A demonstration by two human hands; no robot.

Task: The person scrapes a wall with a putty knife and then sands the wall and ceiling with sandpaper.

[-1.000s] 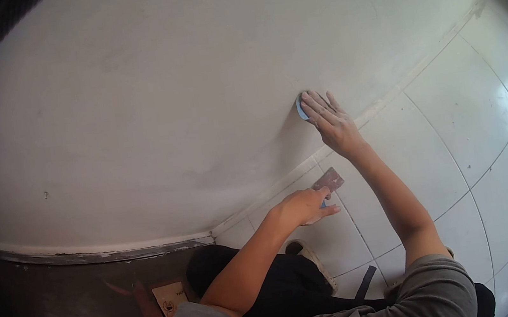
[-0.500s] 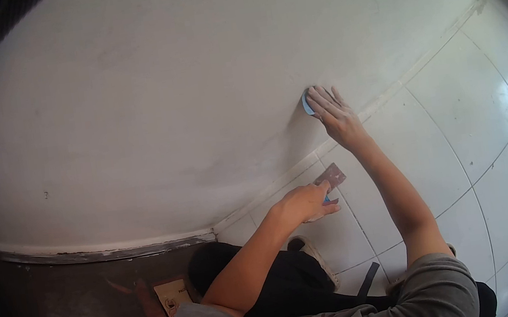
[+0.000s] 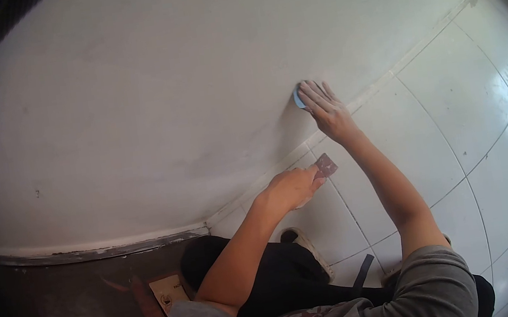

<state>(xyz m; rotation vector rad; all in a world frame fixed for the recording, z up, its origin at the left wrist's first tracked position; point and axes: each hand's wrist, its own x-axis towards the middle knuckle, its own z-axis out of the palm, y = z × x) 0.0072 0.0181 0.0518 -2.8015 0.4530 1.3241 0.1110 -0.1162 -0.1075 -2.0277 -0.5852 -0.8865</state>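
Note:
My right hand (image 3: 327,110) presses a light-blue round sanding disc (image 3: 298,97) against the pale wall (image 3: 151,108), low down near the floor joint. Its fingers lie extended over the disc, hiding most of it, and look dusty. My left hand (image 3: 293,188) is closed around a scraper with a reddish-brown, white-speckled flat blade (image 3: 326,165). The scraper's handle is hidden in the fingers. The blade points up and right above the floor tiles, apart from my right hand.
White floor tiles (image 3: 423,155) run along the wall on the right. A dark floor (image 3: 74,304) lies at lower left, with a printed card or box (image 3: 170,293) beside my knee. My dark-clad legs (image 3: 276,274) and a shoe (image 3: 307,247) are below my arms.
The view has shifted slightly. My left hand has turned, so the scraper's blue part no longer shows. My right hand still presses the disc on the wall.

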